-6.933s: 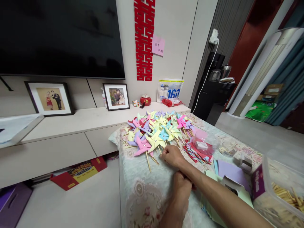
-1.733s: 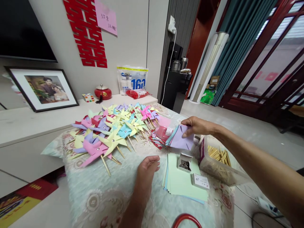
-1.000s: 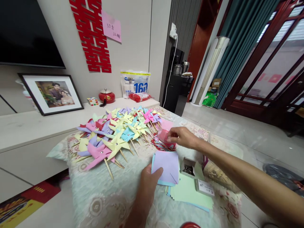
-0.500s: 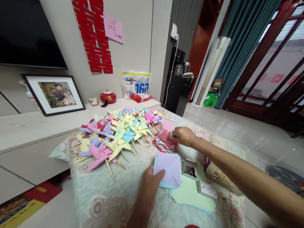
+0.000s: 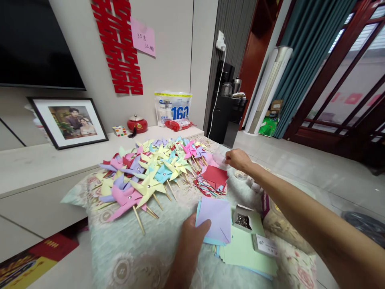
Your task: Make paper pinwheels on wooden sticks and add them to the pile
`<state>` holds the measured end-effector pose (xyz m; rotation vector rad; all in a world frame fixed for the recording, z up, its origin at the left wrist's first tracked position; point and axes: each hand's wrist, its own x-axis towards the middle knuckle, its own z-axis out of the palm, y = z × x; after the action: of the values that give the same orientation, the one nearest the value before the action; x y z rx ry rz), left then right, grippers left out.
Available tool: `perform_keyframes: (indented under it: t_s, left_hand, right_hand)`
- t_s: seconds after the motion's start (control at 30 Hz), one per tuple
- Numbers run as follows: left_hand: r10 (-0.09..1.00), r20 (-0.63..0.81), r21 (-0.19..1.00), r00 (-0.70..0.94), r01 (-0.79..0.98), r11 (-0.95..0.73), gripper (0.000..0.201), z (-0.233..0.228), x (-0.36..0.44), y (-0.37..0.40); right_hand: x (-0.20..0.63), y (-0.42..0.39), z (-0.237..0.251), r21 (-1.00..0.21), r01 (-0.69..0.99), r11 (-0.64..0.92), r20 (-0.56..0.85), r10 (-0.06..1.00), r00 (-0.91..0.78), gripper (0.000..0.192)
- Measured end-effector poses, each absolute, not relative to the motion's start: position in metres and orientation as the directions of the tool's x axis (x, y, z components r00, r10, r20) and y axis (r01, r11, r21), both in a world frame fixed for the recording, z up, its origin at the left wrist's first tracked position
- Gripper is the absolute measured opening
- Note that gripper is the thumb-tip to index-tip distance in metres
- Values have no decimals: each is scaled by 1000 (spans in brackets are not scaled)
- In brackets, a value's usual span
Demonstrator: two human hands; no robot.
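Observation:
My left hand (image 5: 195,230) is closed on a small stack of paper squares (image 5: 215,218), lilac on top and light blue beneath, with the thumb across the edge. A slit shows near the top sheet's lower right corner. Farther out, my right hand (image 5: 237,159) pinches a see-through plastic piece (image 5: 220,157) whose kind I cannot make out. Just left of that hand lies a red paper square (image 5: 214,176) on a pile of colored paper squares (image 5: 207,188). Finished paper pinwheels (image 5: 148,185) on wooden sticks are heaped to the left.
An open box of small metal fasteners (image 5: 243,220) and a closed white box (image 5: 265,245) lie on green paper sheets (image 5: 240,249). A clear bag (image 5: 285,224) stands at the right edge. Behind are a framed photo (image 5: 75,140), a puzzle cube (image 5: 119,131) and a red pot (image 5: 138,124).
My right hand has moved slightly right and away with the clear plastic piece, uncovering the red square. My left hand still holds the paper stack.

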<state>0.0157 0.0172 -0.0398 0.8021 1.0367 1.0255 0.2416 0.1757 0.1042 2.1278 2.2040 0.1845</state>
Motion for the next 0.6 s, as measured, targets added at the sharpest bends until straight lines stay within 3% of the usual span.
perform_keyframes:
  t_s: [0.23, 0.4, 0.6]
  left_hand:
    - [925, -354, 896, 137, -235, 378, 40, -47, 19, 23]
    - [921, -354, 892, 160, -237, 384, 39, -42, 19, 22]
    - [935, -321, 907, 151, -234, 349, 34, -32, 16, 17]
  right_hand:
    - [241, 203, 80, 197, 978, -66, -71, 994, 81, 32]
    - [238, 203, 65, 207, 976, -68, -123, 988, 95, 31]
    - [233, 200, 78, 174, 984, -47, -79, 995, 61, 32]
